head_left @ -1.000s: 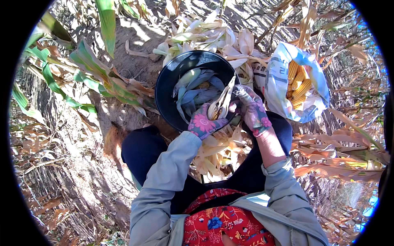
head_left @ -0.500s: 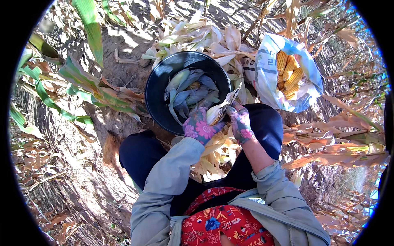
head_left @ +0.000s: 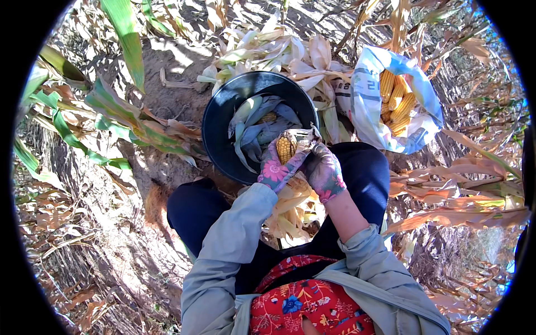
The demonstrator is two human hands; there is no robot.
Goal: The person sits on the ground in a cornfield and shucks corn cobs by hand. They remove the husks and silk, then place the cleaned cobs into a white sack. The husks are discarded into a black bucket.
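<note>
My left hand (head_left: 274, 167), in a floral glove, is closed around an ear of corn (head_left: 286, 146) at the near right rim of the black bucket (head_left: 211, 146). Bare yellow kernels show on the ear's upper part. My right hand (head_left: 324, 172), gloved alike, is closed on pale corn husk (head_left: 305, 135) at the ear's right side. Its fingertips are partly hidden. Inside the bucket lie several ears in their husks (head_left: 262, 120), one showing a few kernels.
A white plastic bag (head_left: 365, 106) with several husked yellow ears (head_left: 399, 100) stands right of the bucket. Stripped husks (head_left: 268, 50) are heaped behind the bucket, and more husks (head_left: 293, 215) lie between my legs. Dry cornstalks and leaves (head_left: 131, 123) cover the ground on both sides.
The husk has been pulled down off the ear, baring its kernels. My right hand has turned and lowered slightly while the left keeps hold of the ear.
</note>
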